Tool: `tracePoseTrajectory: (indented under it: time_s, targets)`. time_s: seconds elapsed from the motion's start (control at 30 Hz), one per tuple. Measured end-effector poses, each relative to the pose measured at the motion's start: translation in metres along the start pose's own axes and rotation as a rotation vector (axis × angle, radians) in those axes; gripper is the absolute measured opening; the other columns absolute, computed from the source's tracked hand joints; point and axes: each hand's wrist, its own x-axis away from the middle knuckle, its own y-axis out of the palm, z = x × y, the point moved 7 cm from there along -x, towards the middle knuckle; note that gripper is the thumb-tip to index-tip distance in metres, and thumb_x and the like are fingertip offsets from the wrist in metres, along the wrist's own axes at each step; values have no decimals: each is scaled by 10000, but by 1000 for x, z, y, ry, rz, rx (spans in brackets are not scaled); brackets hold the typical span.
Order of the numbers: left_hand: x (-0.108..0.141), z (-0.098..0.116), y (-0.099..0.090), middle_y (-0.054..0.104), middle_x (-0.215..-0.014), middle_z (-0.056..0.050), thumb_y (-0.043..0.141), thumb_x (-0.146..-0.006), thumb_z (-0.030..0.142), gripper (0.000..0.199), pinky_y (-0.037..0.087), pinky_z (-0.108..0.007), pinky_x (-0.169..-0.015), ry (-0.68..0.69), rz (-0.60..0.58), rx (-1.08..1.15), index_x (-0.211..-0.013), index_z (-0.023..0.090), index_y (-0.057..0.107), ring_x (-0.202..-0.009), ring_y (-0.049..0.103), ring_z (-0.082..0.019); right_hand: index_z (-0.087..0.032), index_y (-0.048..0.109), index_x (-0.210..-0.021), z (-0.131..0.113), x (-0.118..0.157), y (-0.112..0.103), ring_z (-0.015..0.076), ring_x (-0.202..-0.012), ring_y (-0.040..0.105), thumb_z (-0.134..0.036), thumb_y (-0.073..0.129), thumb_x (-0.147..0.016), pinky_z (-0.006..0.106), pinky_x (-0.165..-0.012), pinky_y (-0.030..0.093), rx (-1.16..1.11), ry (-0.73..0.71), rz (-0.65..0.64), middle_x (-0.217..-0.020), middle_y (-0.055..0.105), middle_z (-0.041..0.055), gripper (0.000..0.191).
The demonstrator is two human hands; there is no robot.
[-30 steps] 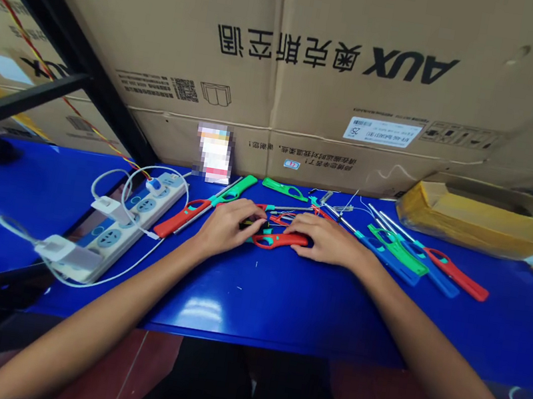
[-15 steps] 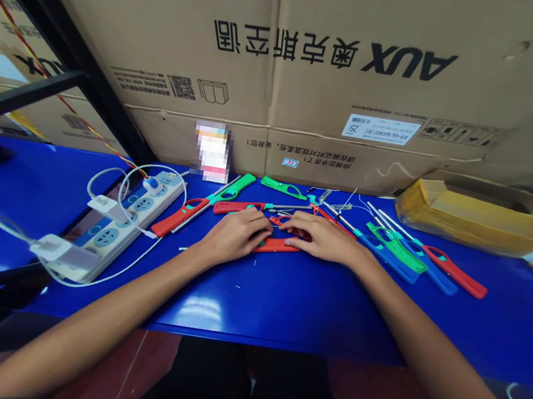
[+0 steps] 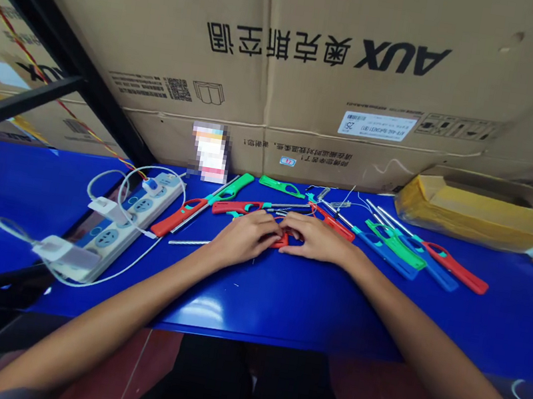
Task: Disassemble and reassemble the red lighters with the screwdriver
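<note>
In the middle of the blue table, my left hand (image 3: 251, 237) and my right hand (image 3: 318, 238) meet with bent fingers around a red long-nosed lighter (image 3: 282, 242). Most of its handle is hidden by the fingers. A metal tube (image 3: 189, 242) sticks out to the left from behind my left hand. Just beyond the hands lies another red lighter (image 3: 229, 207), its tube pointing right. A red handle piece (image 3: 336, 225) rests close behind my right hand. Small wires and metal parts (image 3: 341, 203) are scattered behind it.
Blue, green and red lighters (image 3: 458, 269) lie to the right, before a yellow-taped open box (image 3: 477, 209). Left are a red and a green lighter (image 3: 240, 185), then a power strip (image 3: 117, 230) with chargers and cables. A blurred-out phone-like object (image 3: 213, 154) leans on the large carton (image 3: 303, 97).
Both hands have drawn closer together over the red lighter, covering more of it. More of the metal tube shows at the left, and the view has shifted slightly.
</note>
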Motion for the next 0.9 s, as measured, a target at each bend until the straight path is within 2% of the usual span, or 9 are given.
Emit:
tracePoseTrajectory:
  time_s: [0.13,0.27,0.33,0.63,0.9]
  targets:
    - [-6,4,7,733,-1013,-87,549,-1098,203,206,566,-349,-833,25,-32,-109,-1090,153,749,-953,685,-226,-210,654,-1110,4,-2,2,202,-867,639,-349,837,-912,328,-760,478,-6,16,39,-1018,688,40,304]
    - [-9,10,9,733,-1016,-84,558,-1097,216,204,553,-347,-813,68,-54,-235,-1046,153,745,-916,676,-220,-207,590,-1233,9,-1,2,197,-801,657,-350,906,-844,314,-709,456,-91,102,53,-944,706,11,522]
    - [-10,14,10,730,-1005,-86,562,-1089,197,196,542,-350,-800,106,-77,-328,-1024,144,739,-900,668,-221,-209,566,-1254,10,-1,2,192,-768,652,-344,914,-835,305,-681,434,-95,131,45,-915,704,1,562]
    - [-15,34,11,731,-963,-102,576,-1058,112,176,491,-377,-724,362,-155,-619,-988,104,738,-891,688,-245,-239,555,-1248,10,0,5,186,-734,629,-314,871,-850,295,-654,392,-61,135,49,-858,676,-23,514]
    - [-24,40,12,754,-969,-116,613,-1025,90,161,542,-364,-762,451,-233,-649,-984,103,768,-946,713,-248,-239,547,-1130,8,0,3,182,-731,614,-246,818,-852,303,-630,362,-45,129,51,-846,663,-22,388]
